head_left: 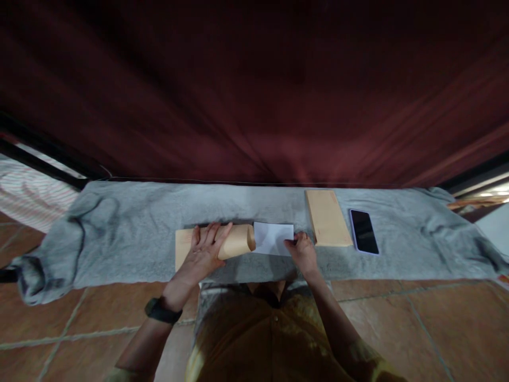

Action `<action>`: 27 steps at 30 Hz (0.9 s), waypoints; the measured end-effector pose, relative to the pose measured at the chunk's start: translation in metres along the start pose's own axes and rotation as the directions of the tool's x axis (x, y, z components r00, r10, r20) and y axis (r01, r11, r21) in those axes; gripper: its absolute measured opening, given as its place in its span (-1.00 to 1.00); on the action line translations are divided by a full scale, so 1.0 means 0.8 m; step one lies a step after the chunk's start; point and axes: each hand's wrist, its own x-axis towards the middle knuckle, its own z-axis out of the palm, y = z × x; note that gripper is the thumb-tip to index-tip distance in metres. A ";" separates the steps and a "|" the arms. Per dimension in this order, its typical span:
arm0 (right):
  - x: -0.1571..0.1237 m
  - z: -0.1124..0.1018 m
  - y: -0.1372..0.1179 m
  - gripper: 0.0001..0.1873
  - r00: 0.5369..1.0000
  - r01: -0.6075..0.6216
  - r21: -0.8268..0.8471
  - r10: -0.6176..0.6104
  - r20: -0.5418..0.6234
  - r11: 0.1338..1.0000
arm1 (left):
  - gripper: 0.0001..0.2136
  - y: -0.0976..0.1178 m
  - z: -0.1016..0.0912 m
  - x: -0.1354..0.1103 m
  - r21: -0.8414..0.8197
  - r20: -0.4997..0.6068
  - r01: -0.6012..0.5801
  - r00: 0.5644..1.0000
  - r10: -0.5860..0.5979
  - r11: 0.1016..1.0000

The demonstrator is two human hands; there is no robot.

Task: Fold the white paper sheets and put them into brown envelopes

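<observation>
A brown envelope (238, 240) lies lengthwise on the grey cloth, its right end bulging open. My left hand (207, 249) grips it from above, fingers across it and thumb by its lower edge. Just right of the envelope's mouth is a white sheet of paper (273, 237); whether its left end is inside the mouth I cannot tell. The right end of the sheet is pinched in my right hand (304, 252), where a small dark spot shows by the fingertips. A second piece of brown paper (182, 246) shows at the left, under or part of the envelope.
Several brown envelopes, apparently stacked (328, 217), lie right of my right hand. Beyond them is a phone (364, 232) with a purple edge. The grey cloth (131, 233) covers a narrow surface, with a dark red curtain (254, 106) behind it.
</observation>
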 end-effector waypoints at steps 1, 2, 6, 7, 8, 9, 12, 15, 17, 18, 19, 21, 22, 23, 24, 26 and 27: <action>0.000 0.000 0.000 -0.77 1.000 -0.003 0.033 0.003 0.000 0.999 | 0.05 0.002 -0.002 0.000 0.018 -0.002 -0.004 1.000 0.004 1.000; -0.001 0.001 0.001 -0.78 1.000 -0.011 0.074 0.011 0.004 0.997 | 0.04 0.005 -0.003 -0.001 0.036 -0.002 -0.006 1.000 0.006 0.999; -0.003 0.001 0.003 -0.75 0.999 -0.038 0.327 0.024 0.047 0.944 | 0.00 0.018 -0.013 0.000 0.100 0.011 -0.010 1.000 0.009 0.995; -0.004 0.001 0.004 -0.73 0.998 -0.037 0.370 0.017 0.059 0.928 | -0.01 0.021 -0.015 0.001 0.114 0.023 -0.012 1.000 0.009 0.993; -0.005 0.000 0.005 -0.71 0.998 -0.033 0.394 0.007 0.068 0.919 | -0.02 0.023 -0.019 0.002 0.135 0.038 -0.005 0.999 0.000 0.991; -0.006 0.000 0.006 -0.68 0.997 -0.028 0.408 -0.001 0.071 0.913 | -0.02 0.026 -0.022 0.004 0.160 0.053 0.000 0.999 -0.009 0.987; -0.013 -0.006 0.008 -0.65 0.999 -0.030 0.472 0.006 0.053 0.881 | 0.01 0.030 -0.031 0.009 0.213 0.085 0.003 0.996 -0.022 0.977; -0.022 -0.020 0.008 -0.61 0.999 -0.046 0.550 0.043 0.019 0.834 | 0.06 0.027 -0.035 0.011 0.162 0.094 0.005 0.995 -0.020 0.987; -0.028 -0.034 0.007 -0.60 0.998 -0.050 0.586 0.056 0.007 0.809 | 0.08 0.022 -0.032 0.010 0.083 0.096 0.027 0.995 -0.035 0.996; -0.030 -0.041 0.006 -0.60 0.998 -0.052 0.600 0.061 0.005 0.799 | 0.08 0.018 -0.029 0.009 0.044 0.096 0.044 0.994 -0.048 0.998; -0.033 -0.048 0.006 -0.60 0.998 -0.057 0.609 0.068 0.005 0.791 | 0.08 0.014 -0.026 0.008 0.010 0.095 0.059 0.994 -0.060 0.998; -0.036 -0.061 0.004 -0.58 0.996 -0.071 0.616 0.087 0.003 0.785 | 0.11 0.008 -0.017 0.006 -0.055 0.099 0.081 0.992 -0.075 0.995; -0.038 -0.066 0.003 -0.57 0.996 -0.075 0.614 0.089 0.008 0.786 | 0.12 0.005 -0.013 0.005 -0.090 0.104 0.087 0.992 -0.078 0.992; -0.039 -0.070 0.002 -0.55 0.996 -0.076 0.612 0.086 0.013 0.787 | 0.14 0.004 -0.010 0.005 -0.123 0.108 0.088 0.991 -0.074 0.989; -0.039 -0.072 0.000 -0.54 0.997 -0.073 0.612 0.078 0.018 0.787 | 0.16 0.003 -0.006 0.004 -0.152 0.109 0.084 0.992 -0.068 0.985; -0.041 -0.072 -0.004 -0.54 0.998 -0.065 0.614 0.066 0.022 0.786 | 0.18 0.004 -0.002 0.003 -0.193 0.105 0.068 0.993 -0.049 0.979; -0.041 -0.071 -0.006 -0.54 0.998 -0.062 0.614 0.064 0.019 0.787 | 0.18 0.004 0.000 0.003 -0.207 0.103 0.060 0.994 -0.039 0.977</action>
